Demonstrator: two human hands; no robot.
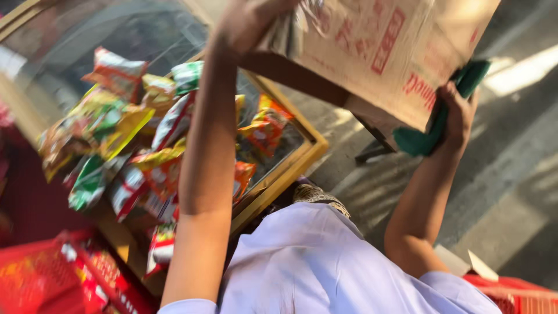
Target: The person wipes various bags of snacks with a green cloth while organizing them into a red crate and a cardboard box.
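Observation:
A brown cardboard box [383,46] with red print is held up high in front of me, tilted. My left hand [247,20] grips its left edge together with some crumpled clear wrapping. My right hand [456,113] holds the box's right lower edge and also clutches a green cloth [433,131]. Both of my arms are raised. Below my left arm, several colourful snack packets [145,157] lie piled on a glass-topped counter [302,157] with a wooden frame.
A red plastic crate [46,273] with packets sits at the lower left, another red crate [517,296] at the lower right. Grey pavement [511,174] with sunlit patches lies to the right. My light purple shirt fills the bottom middle.

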